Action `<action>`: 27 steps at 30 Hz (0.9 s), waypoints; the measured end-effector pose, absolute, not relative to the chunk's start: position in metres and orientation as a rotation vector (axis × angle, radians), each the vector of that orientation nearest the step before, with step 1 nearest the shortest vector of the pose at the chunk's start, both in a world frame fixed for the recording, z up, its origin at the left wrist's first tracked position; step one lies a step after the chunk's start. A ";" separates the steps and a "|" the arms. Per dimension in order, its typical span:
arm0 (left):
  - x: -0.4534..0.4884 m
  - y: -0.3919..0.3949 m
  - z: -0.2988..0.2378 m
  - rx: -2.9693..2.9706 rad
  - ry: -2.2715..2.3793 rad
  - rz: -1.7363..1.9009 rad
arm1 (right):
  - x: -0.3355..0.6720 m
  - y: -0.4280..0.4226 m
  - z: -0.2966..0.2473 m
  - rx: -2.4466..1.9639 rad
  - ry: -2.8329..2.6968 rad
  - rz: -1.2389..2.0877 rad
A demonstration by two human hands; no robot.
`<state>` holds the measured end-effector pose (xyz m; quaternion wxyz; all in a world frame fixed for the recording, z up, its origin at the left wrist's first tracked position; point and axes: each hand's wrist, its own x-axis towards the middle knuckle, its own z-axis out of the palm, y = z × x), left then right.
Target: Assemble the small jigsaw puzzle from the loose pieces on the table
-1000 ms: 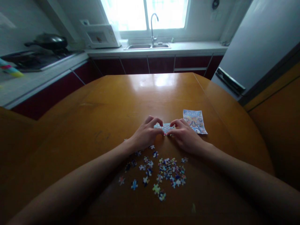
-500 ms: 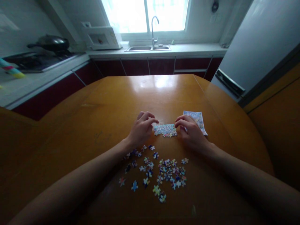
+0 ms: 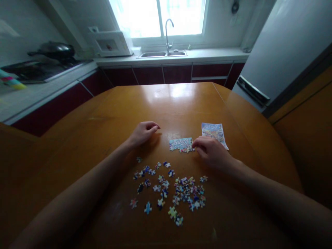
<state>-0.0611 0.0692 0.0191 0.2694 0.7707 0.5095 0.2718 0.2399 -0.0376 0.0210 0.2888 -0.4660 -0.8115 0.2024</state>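
A partly joined jigsaw puzzle, a pale blue strip with an uneven lower edge, lies on the table. My right hand is at its right end, fingers curled and pinched on a puzzle piece at the edge; the fingertips mostly cover that piece. Left of the strip and apart from it, my left hand hovers with fingers curled together and nothing visible in them. Nearer to me lie many loose puzzle pieces, densest on the right and more scattered to the left.
A printed picture sheet lies just beyond my right hand. The wooden table has a rounded outline. Past it are a counter with a sink, a white microwave, a black pan on the stove, and a fridge at right.
My left hand has drawn away from the puzzle strip to the left, and its fingers have closed up. My right hand stays at the strip's right end, its fingertips slightly lower.
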 end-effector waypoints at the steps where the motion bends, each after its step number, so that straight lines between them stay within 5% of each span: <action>1: -0.062 0.070 0.017 2.092 1.359 0.687 | 0.239 -0.040 0.021 -1.232 -2.234 0.571; 27: -0.068 0.070 -0.006 2.220 1.302 0.551 | 0.232 -0.050 0.025 -1.172 -2.599 0.681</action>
